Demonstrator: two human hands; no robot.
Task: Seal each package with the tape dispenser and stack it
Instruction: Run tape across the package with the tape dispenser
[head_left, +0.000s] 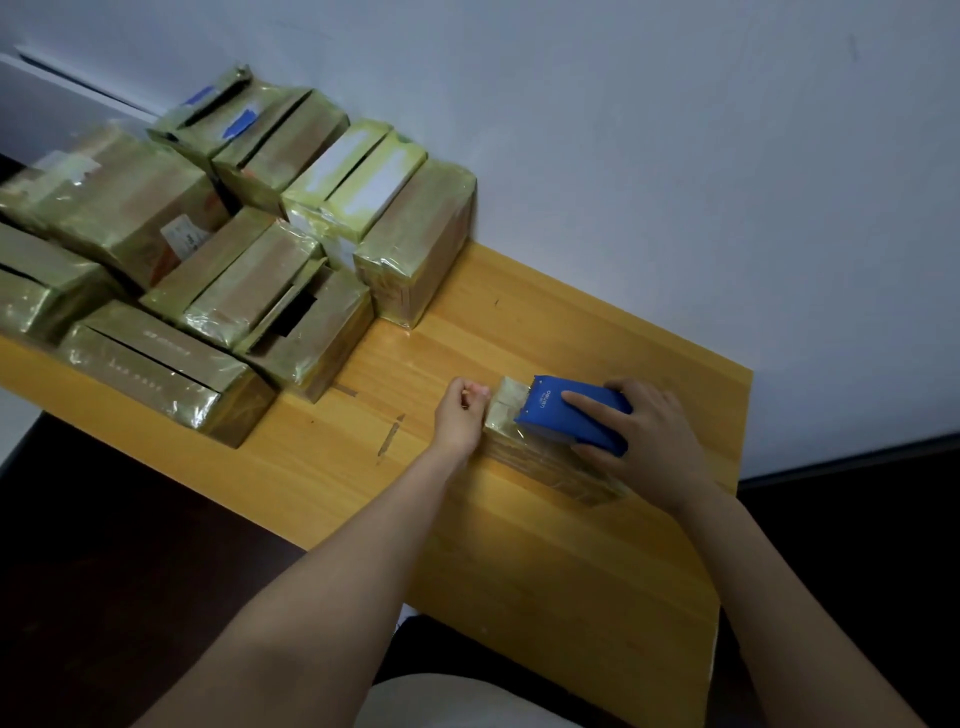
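A small tape-wrapped package (540, 457) lies on the wooden table (519, 571) near its right end. On top of it sits a blue tape dispenser (571, 415), gripped by my right hand (644, 436) with the index finger lying along its top. My left hand (462, 410) is at the package's left end, fingers curled and pinching there beside the dispenser's cutting edge. The dispenser hides much of the package's top.
Several taped packages (249, 234) are stacked in rows at the table's left and back, against the white wall (675, 156). One of them (311, 322) shows a dark opening on top. Bare table surface lies between the stack and my hands.
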